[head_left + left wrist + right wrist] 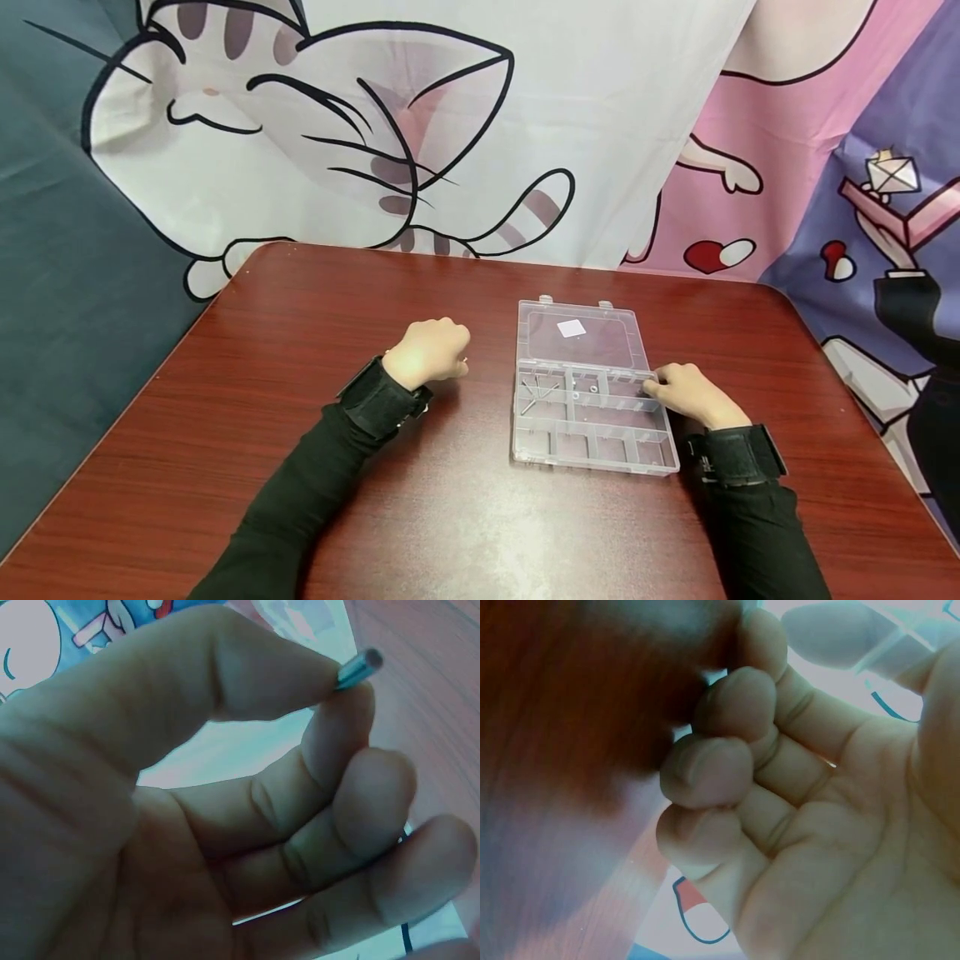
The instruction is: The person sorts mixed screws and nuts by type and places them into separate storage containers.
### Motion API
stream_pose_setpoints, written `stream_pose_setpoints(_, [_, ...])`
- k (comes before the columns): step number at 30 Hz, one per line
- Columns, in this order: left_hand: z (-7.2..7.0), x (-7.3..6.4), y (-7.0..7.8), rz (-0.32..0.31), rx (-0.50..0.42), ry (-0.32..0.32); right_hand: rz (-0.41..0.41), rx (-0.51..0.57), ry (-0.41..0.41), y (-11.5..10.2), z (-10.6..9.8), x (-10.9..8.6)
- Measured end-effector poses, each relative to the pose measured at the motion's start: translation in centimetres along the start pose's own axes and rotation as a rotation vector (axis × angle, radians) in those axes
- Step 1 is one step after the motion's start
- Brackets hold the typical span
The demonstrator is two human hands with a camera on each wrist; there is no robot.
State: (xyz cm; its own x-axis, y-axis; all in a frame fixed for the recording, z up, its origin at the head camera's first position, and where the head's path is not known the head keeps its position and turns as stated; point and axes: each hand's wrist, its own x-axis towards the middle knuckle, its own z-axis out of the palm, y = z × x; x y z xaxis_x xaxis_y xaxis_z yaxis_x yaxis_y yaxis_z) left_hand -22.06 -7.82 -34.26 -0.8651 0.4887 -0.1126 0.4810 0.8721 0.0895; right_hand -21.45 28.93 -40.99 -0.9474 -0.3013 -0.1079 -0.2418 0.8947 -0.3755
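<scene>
Visibly slim, cylindrical and shiny, a metal pin (358, 670) juts beyond the left hand's (427, 354) thumb-and-finger pinch; the right hand (696, 395) grips the clear box's (611, 451) edge.

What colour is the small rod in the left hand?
The small rod is silvery; it shows best in the left wrist view.

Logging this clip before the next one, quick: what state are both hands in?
Left hand: closed, pinching a small metal piece between thumb and index finger.
Right hand: closed, gripping the clear plastic box at its right side.
</scene>
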Motion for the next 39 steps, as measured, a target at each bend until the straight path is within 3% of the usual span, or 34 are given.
stream_pose_setpoints(10, [-0.2, 1.2, 2.0, 0.051, 0.026, -0.01, 0.005, 0.015, -0.016, 0.0, 0.0, 0.1])
stream_pose_setpoints(21, [-0.3, 2.3, 3.9, 0.099, 0.025, 0.03, 0.013, 0.014, -0.013, -0.1, -0.2, 0.3])
stream_pose_setpoints(32, [-0.2, 3.1, 6.1, 0.142, 0.004, -0.026, 0.015, 0.004, -0.004, 0.2, -0.1, 0.2])
stream_pose_setpoints(39, [0.3, 3.5, 7.4, 0.195, 0.024, -0.01, 0.03, 0.015, -0.01, 0.1, -0.1, 0.2])
